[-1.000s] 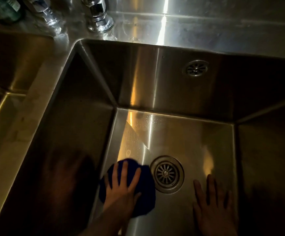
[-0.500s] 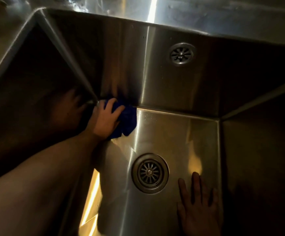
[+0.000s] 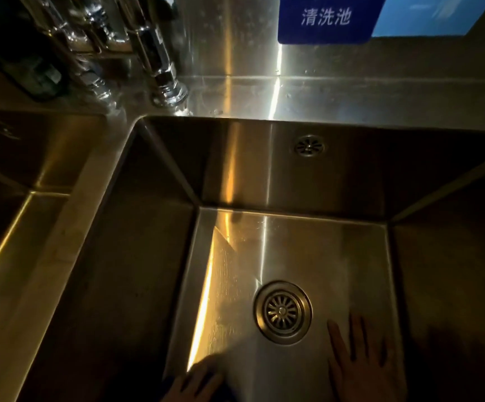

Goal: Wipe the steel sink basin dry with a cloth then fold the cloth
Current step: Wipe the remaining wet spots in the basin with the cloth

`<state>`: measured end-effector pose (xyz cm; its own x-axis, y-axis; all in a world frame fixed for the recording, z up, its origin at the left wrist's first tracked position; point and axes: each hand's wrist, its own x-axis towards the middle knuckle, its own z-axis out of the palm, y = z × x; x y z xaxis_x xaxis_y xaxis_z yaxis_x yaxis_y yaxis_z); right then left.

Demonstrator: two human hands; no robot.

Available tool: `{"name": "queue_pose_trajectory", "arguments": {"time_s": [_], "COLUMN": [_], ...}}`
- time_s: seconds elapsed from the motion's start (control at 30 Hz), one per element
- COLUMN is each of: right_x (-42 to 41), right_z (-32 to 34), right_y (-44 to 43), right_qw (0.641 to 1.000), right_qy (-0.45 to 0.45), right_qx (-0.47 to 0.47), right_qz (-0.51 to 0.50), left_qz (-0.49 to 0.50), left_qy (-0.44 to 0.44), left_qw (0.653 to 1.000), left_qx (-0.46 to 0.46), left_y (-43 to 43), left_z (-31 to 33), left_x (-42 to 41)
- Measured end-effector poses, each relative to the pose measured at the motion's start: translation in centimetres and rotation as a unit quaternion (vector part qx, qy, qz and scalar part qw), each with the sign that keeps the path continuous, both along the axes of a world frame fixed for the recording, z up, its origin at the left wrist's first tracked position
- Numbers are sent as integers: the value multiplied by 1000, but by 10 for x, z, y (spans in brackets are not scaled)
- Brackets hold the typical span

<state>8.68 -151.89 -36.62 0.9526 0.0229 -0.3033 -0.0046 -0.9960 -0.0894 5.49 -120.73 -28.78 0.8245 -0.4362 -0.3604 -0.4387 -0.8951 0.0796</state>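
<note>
- The right hand point(image 3: 363, 364) lies flat on the floor of the steel sink basin point(image 3: 308, 250), at about 4 o'clock from the drain point(image 3: 282, 311). Its fingers are straight and spread and hold nothing.
- The left hand point(image 3: 190, 385) is at 7 o'clock from the drain, cut by the bottom edge and blurred, so its grip cannot be told.
- A dark smear point(image 3: 211, 364) lies just beyond its fingers; whether this is the cloth cannot be told.
- An overflow grille point(image 3: 309, 145) sits at 12 o'clock on the back wall.
- The taps point(image 3: 160, 62) stand at 11 o'clock.

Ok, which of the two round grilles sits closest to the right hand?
The large drain strainer in the basin floor, just left of the right hand; the small overflow grille is up on the back wall.
</note>
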Motion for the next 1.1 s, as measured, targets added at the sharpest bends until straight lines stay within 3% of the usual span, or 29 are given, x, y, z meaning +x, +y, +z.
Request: {"name": "queue_pose_trajectory", "arguments": {"time_s": [0.07,0.17,0.2,0.3,0.33,0.4,0.5,0.57,0.7,0.83,0.97,1.1], "right_x": [-1,-1,0,-1,-1,1,2,2,4,7,9,8], "right_z": [-3,-5,-4,-7,-7,-8,-18,-25,-29,-25,-16,-16], "right_y": [-1,-2,-2,-3,-3,-4,-3,-6,-11,-10,-7,-5], "right_qw": [1000,1000,999,995,992,988,979,976,968,968,969,980], "right_qy": [-6,-24,-34,-92,-113,-148,-179,-181,-201,-209,-213,-169], "right_qx": [-8,-11,-15,-24,-27,-36,-71,-92,-110,-107,-89,-75], "right_qz": [6,7,11,32,39,39,62,76,100,91,85,74], "left_qz": [28,-66,-105,-75,-54,-12,67,68,58,121,4,-108], "left_qy": [77,-8,-39,5,-7,-115,-121,-113,-130,-132,-190,-116], "left_qw": [997,994,992,997,998,993,989,990,987,976,946,971], "left_qx": [-2,87,59,-13,-24,-22,-46,-58,-77,-126,-261,-181], "left_y": [6,21,21,2,-5,-13,-17,-11,-3,-37,-141,-199], "left_z": [3,-12,-21,-43,-49,-47,-43,-49,-51,-39,-32,-45], "left_x": [13,37,44,73,90,140,219,248,264,249,232,230]}}
